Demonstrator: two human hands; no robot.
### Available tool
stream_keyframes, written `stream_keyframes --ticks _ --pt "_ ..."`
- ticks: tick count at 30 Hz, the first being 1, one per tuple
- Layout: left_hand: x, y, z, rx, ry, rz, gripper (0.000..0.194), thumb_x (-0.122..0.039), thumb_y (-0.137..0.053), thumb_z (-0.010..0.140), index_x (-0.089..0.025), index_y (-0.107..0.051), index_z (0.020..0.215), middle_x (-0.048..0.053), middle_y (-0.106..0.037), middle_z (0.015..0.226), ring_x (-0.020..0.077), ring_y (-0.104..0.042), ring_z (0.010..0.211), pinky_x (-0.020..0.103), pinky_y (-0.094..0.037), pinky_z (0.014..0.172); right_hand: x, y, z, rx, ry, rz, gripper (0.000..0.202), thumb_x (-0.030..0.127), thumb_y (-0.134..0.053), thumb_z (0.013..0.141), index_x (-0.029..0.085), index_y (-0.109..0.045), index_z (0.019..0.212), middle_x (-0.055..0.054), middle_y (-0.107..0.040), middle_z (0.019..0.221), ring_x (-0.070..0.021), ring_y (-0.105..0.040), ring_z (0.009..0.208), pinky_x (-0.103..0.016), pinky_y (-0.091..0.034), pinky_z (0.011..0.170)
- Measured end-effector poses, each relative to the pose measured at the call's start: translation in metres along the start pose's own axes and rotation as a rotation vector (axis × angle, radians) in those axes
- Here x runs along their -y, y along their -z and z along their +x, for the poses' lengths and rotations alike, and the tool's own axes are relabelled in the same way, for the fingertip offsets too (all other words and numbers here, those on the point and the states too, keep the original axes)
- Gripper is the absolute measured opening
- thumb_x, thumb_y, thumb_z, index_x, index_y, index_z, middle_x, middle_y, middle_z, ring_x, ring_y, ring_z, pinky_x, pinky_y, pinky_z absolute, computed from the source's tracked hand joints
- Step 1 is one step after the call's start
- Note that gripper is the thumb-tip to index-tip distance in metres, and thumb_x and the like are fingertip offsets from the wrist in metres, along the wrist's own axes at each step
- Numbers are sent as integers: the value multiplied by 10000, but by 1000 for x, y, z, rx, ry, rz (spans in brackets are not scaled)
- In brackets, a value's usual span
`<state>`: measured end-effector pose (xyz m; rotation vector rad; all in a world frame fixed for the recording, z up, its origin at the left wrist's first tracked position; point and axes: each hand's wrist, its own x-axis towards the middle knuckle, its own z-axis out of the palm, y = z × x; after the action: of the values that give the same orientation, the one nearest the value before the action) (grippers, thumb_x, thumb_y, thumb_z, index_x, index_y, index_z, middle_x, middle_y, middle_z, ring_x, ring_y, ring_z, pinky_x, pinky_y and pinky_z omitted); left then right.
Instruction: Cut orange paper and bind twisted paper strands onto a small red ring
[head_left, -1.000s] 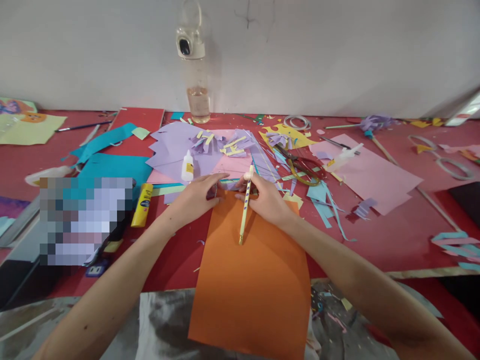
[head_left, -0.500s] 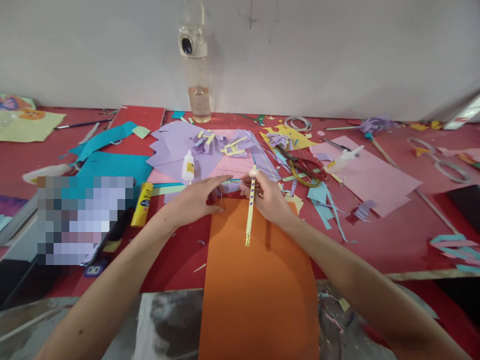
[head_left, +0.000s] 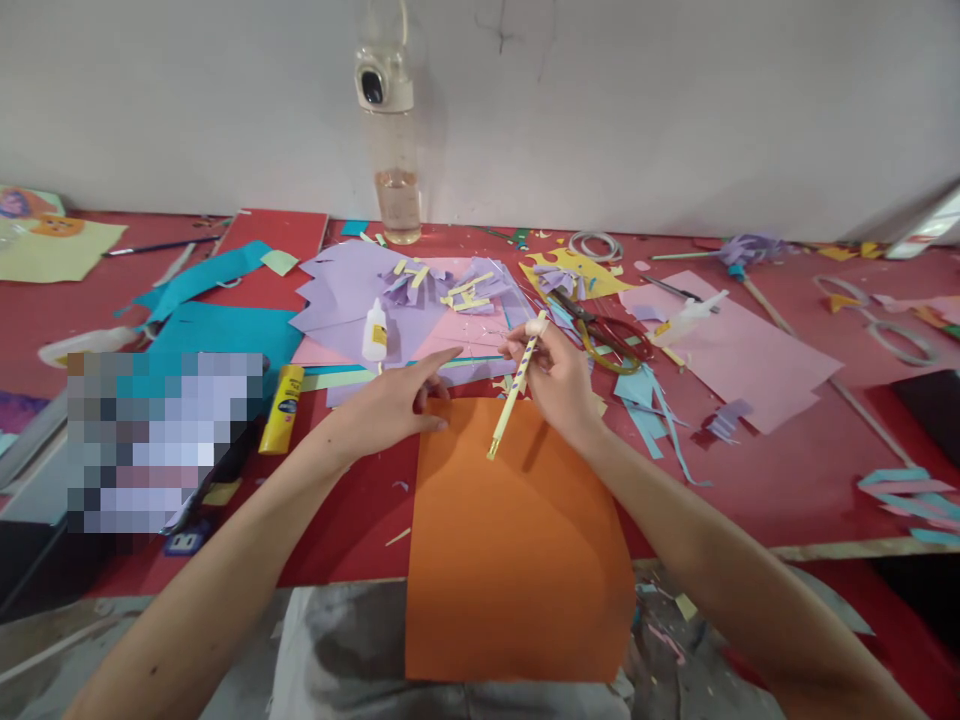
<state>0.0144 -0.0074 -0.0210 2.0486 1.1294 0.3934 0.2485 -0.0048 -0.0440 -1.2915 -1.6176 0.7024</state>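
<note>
My right hand (head_left: 559, 380) is closed round a pale yellow pencil (head_left: 516, 390) with dark spots and a gold end that slants down toward me. Some thin, wiry strand (head_left: 480, 335) shows by its fingertips, too fine to make out clearly. My left hand (head_left: 397, 400) has its index finger stretched out and thumb apart, with nothing visible between them. Its thumb lies over the top left edge of an orange sheet (head_left: 517, 560). That sheet, rounded on its right side, hangs over the table's front edge toward my lap.
Behind my hands lie purple paper (head_left: 352, 280), a white glue bottle (head_left: 376, 333) and scissors (head_left: 607, 330). A yellow glue stick (head_left: 283, 410) and a phone with blurred screen (head_left: 172, 440) are at left. A water bottle (head_left: 397, 190) stands by the wall; pink paper (head_left: 750, 350) lies right.
My right hand has shifted right, away from my left, and the pencil tilts more. The orange sheet's lower edge has come into view. My left hand has barely moved.
</note>
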Motion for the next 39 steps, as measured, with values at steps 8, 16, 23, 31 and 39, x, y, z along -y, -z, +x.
stream_keyframes --ticks 8,16,23,31,39 --pt "-1 0 2 11 -76 20 673 -146 -669 771 -228 -479 1412 46 -667 1084 189 -624 946 307 -484 878 -10 14 10 -38 235 -574 316 86 -507 847 196 -606 1127 -125 -671 1066 -320 -563 1079 -470 -450 926" --pt "-10 11 -5 122 -131 -137 451 -231 -662 840 -269 -597 1285 23 -652 1263 170 -636 1044 264 -469 920 -1 29 14 -38 293 -706 293 249 -440 971 227 -639 1185 -115 -643 1036 -304 -540 1061 -470 -441 945" --pt "-15 19 -9 332 -219 -320 140 -275 -672 858 -186 -699 962 24 -731 952 144 -666 882 225 -496 800 -7 31 17 166 421 -442 328 216 -432 977 241 -629 1239 -98 -640 1248 -275 -506 1273 -469 -405 1056" --pt "-18 21 -11 199 -270 -335 194 -237 -691 833 -191 -677 1021 38 -690 1032 131 -614 879 220 -468 762 -5 29 18 133 371 -551 489 54 -368 895 233 -618 1276 -89 -672 1226 -248 -583 1199 -418 -444 1012" --pt "-15 12 -5 150 -155 -403 188 -297 -681 841 -169 -616 964 -7 -625 848 93 -557 727 192 -440 659 -18 78 32 13 -236 -1152 291 217 -515 881 147 -649 1130 -182 -689 1029 -338 -625 959 -390 -442 734"
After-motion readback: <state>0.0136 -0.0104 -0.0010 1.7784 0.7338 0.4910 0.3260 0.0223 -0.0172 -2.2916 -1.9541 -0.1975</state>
